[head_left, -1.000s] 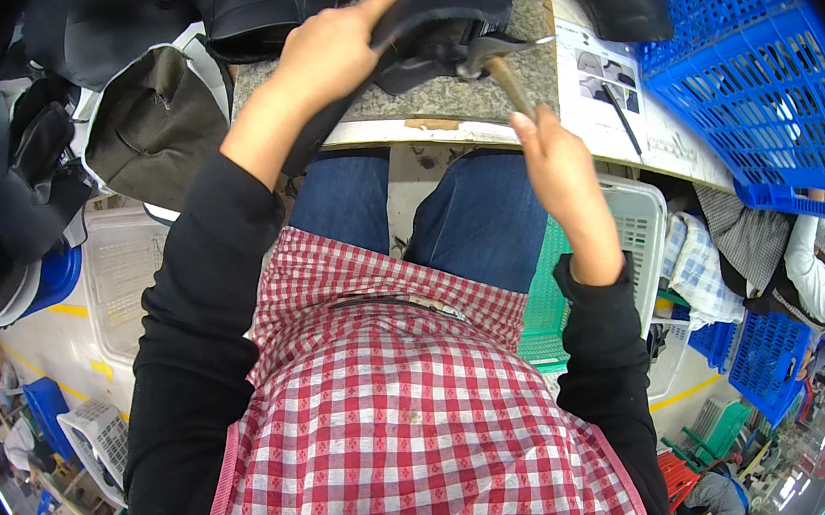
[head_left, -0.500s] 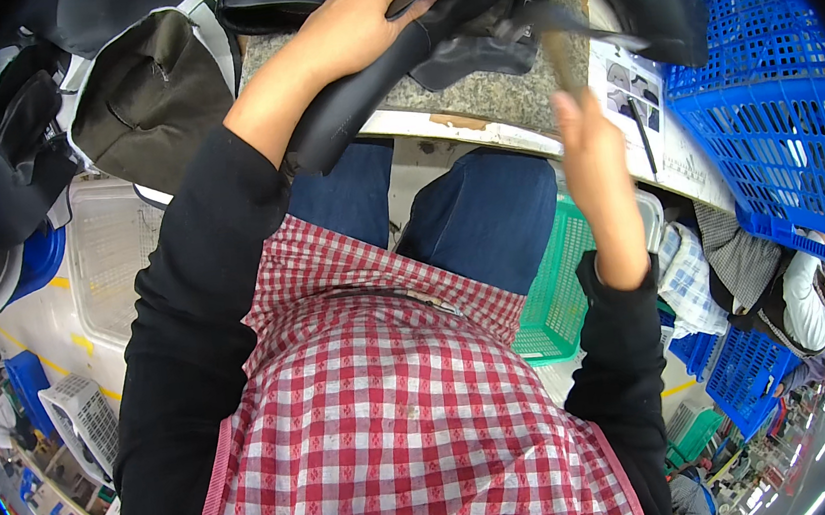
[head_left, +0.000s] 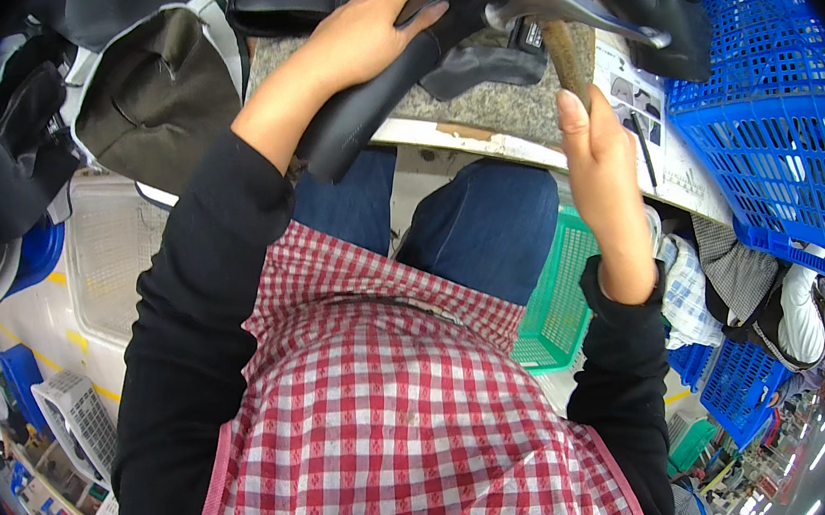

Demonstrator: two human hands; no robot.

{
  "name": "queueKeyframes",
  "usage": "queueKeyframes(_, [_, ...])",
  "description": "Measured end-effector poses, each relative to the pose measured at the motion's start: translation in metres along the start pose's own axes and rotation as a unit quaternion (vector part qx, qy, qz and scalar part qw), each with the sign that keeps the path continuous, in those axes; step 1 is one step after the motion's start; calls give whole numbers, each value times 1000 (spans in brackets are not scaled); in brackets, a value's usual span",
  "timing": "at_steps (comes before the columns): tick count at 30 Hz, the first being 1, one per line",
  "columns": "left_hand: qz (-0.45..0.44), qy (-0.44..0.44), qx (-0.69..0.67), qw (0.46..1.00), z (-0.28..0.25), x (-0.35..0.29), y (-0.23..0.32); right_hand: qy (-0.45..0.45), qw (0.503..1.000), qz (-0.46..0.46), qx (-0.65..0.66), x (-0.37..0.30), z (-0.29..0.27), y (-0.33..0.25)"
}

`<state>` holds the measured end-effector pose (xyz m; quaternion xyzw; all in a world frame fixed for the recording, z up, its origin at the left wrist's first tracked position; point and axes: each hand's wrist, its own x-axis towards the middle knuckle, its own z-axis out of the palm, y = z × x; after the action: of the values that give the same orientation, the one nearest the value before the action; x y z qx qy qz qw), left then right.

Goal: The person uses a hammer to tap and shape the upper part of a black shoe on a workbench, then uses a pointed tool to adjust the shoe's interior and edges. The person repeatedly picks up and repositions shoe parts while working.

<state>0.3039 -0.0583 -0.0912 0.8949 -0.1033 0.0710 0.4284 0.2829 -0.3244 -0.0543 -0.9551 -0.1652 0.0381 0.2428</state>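
Note:
My left hand [head_left: 365, 41] lies at the far side of the workbench [head_left: 508, 112], thumb and forefinger on either side of the edge of a black leather boot piece [head_left: 371, 101]. Its long tube-like part slants toward me over the bench's front edge. In my right hand [head_left: 603, 157] is a hammer [head_left: 567, 50], gripped by its worn wooden handle. The curved metal head hangs over the leather, next to a flap with a small dark label [head_left: 526, 36]. Whether the head touches the leather, I cannot tell.
Black boot parts [head_left: 154, 94] crowd the left, and another black piece [head_left: 654, 21] stands at right. A printed sheet [head_left: 656, 131] bears a pen [head_left: 645, 153]. Beyond it rises a blue crate [head_left: 770, 119]. A green basket [head_left: 553, 303] sits below the bench. Another person [head_left: 800, 307] is at far right.
The hammer was smeared by motion and now shows sharply, its head a little higher in the picture. The boot piece sits slightly farther right. My left hand keeps its hold on it.

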Motion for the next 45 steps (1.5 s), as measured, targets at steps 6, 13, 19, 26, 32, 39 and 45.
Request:
queueKeyframes(6, [-30, -36, 10, 999, -2, 3, -3, -4, 1000, -16, -24, -8, 9, 7])
queueKeyframes(13, [-9, 57, 121, 991, 19, 10, -15, -6, 996, -86, -7, -21, 35, 25])
queueKeyframes(19, [132, -193, 396, 888, -50, 53, 71, 26, 996, -55, 72, -74, -16, 4])
queueKeyframes(26, [655, -28, 466, 595, -36, 104, 169, 112, 993, -21, 32, -85, -32, 6])
queueKeyframes(32, [166, -183, 293, 924, 14, 8, 116, 74, 996, 47, 25, -68, 30, 57])
queueKeyframes(39, [293, 34, 177, 939, 36, 22, 34, 65, 997, 38, 7, -49, 49, 84])
queueKeyframes(45, [154, -183, -50, 970, 4, 104, 27, 71, 997, -16, 16, -32, -14, 39])
